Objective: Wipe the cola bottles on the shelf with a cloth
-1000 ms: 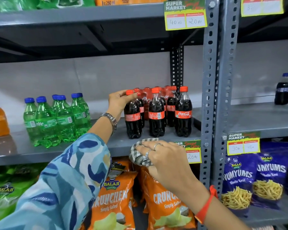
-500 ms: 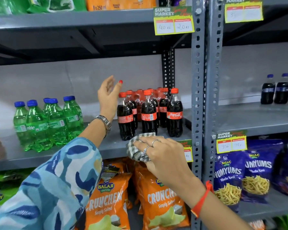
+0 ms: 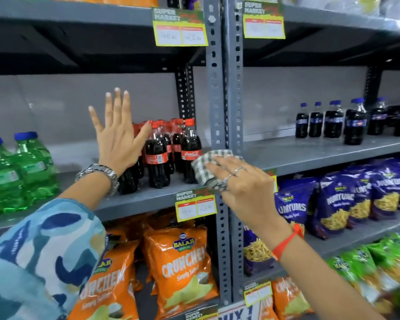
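Left hand (image 3: 117,139): fingers spread, empty, thumb beside the caps, likely ready to steady a bottle.
Cola bottles (image 3: 157,155): clustered upright on the grey shelf (image 3: 134,199).
Right hand (image 3: 245,188): fingers press the checked cloth (image 3: 208,165) against the front-right bottle, wiping.

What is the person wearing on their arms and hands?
The left arm has a loose sleeve patterned in blue, white and tan, plus a silver metal wristwatch. The right hand wears silver rings on its fingers, and a red-orange thread band circles the wrist. That arm has no sleeve in view.
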The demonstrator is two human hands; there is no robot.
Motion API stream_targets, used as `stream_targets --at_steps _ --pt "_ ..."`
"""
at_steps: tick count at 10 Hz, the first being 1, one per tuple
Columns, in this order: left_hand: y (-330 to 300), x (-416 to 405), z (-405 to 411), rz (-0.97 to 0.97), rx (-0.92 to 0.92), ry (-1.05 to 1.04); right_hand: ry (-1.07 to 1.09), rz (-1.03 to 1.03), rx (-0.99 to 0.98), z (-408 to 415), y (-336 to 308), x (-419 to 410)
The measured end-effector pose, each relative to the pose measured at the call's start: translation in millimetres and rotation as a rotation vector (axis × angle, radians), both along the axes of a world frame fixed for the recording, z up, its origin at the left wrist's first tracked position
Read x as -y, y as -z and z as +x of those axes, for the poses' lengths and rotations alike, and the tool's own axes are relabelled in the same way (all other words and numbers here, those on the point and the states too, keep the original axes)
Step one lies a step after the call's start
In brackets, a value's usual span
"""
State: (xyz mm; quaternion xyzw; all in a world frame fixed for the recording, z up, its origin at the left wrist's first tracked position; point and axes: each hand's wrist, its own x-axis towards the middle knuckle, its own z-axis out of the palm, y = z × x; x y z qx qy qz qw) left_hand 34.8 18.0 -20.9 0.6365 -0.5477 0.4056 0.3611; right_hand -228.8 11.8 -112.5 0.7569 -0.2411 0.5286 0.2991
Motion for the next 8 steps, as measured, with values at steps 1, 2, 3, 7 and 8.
stream_targets --at_steps 1,2,3,7,8 --pt "0 -1 1 0.01 -0.052 -0.017 0.116 -0.034 0.074 -30 1 29" --pt "-1 -5 1 0.014 -0.081 -0.039 0.199 0.016 0.192 -51 0 64" --pt "-1 -10 0 0.01 -0.065 -0.064 0.277 0.171 0.177 -58 -6 93" --pt "4 -30 -1 0.0 0.03 -0.121 0.519 0.683 -0.279 -29 -31 121" --pt "2 -37 1 0.003 0.005 -0.145 0.419 0.798 -0.297 -26 -31 122"
